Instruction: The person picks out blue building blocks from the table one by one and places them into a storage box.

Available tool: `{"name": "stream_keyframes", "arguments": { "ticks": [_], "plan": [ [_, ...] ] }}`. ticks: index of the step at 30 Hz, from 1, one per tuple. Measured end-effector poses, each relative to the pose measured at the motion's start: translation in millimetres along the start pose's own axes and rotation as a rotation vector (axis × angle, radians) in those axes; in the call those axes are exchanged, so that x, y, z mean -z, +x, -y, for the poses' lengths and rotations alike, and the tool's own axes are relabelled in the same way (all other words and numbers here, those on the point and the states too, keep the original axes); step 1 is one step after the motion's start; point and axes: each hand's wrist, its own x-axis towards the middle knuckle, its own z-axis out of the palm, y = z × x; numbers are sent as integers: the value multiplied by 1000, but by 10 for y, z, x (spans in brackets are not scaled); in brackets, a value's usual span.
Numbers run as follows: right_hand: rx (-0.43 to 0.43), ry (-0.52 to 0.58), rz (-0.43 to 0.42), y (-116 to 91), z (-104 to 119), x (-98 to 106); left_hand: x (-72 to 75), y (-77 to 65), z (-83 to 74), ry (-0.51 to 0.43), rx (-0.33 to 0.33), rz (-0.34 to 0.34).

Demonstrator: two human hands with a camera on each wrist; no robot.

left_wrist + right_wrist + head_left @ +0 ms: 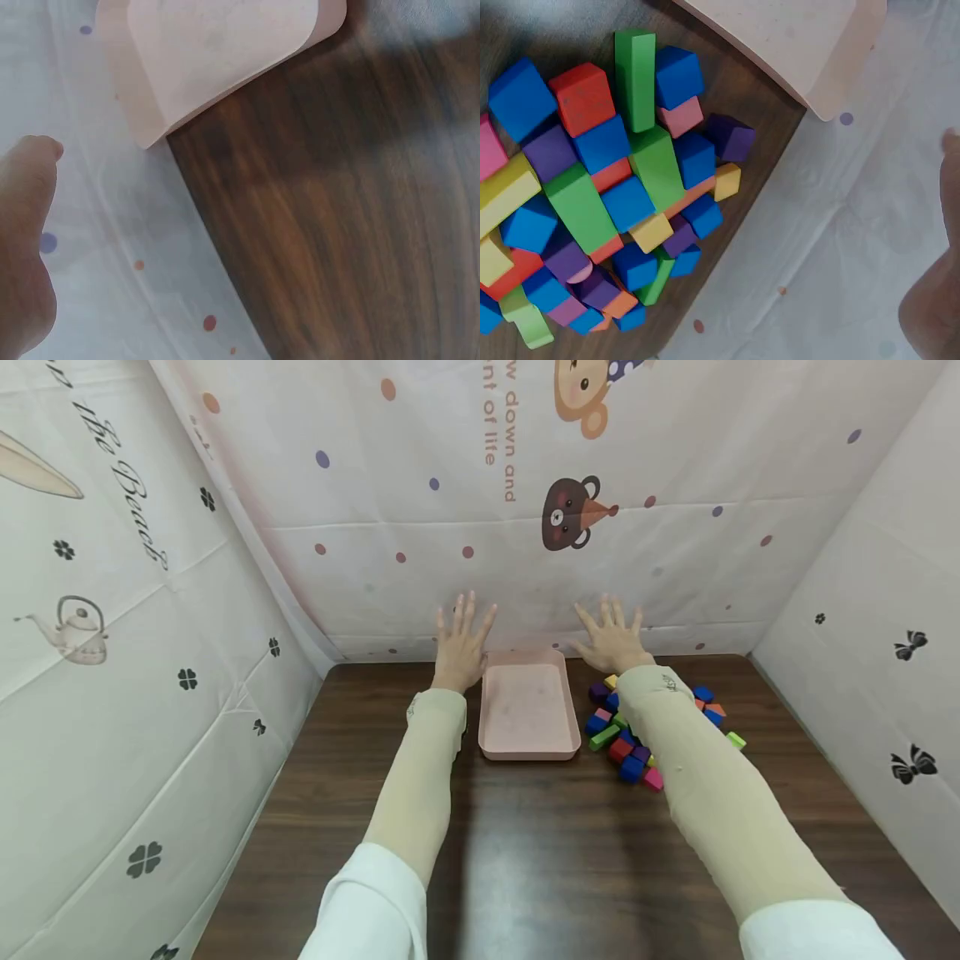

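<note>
My left hand is spread with straight fingers beside the far left corner of a shallow pink tray. Past the tray's other far corner, my right hand is likewise spread, its fingers extended toward the back cloth. Neither one holds anything. A pile of coloured toy blocks, in blue, red, green, purple, yellow, pink and orange, lies to the right of the tray. My right forearm passes over this pile and hides part of it in the head view. In each wrist view, only the thumb side of a hand shows.
A dark brown wooden table carries the tray and blocks. White printed cloth hangs behind its far edge, with more cloth walls at the left and right. A lone light green block lies at the pile's right side.
</note>
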Motion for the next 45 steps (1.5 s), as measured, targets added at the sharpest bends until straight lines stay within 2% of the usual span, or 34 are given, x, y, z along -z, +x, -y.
{"name": "stream_keyframes", "arguments": {
  "ticks": [6,10,14,17,20,22,26,28,33,36,40,45],
  "plan": [
    [43,44,-74,77,110,-281,-173,-40,-121,-10,0,41],
    [66,83,-95,103,261,-606,-368,-89,-255,-40,31,47],
    [66,131,-92,92,383,-1000,-651,-203,-444,-128,81,56],
    [41,183,-55,76,429,-1249,-833,-267,-587,-201,130,76],
    [19,218,-12,66,450,-1402,-955,-292,-685,-303,185,106],
    [19,222,-9,74,452,-1472,-1009,-302,-719,-340,210,117],
    [27,203,-50,61,447,-1598,-1069,-340,-758,-361,231,126],
    [4,217,-61,35,442,-1663,-1099,-361,-788,-369,239,127],
    [-87,262,-64,-61,419,-1752,-1147,-409,-862,-490,264,150],
    [-102,279,-61,-76,409,-1763,-1152,-424,-872,-518,296,118],
    [-92,279,-70,-55,413,-1755,-1145,-423,-848,-502,328,59],
    [-89,259,-81,-16,429,-1752,-1133,-406,-810,-526,310,62]
  ]
}}
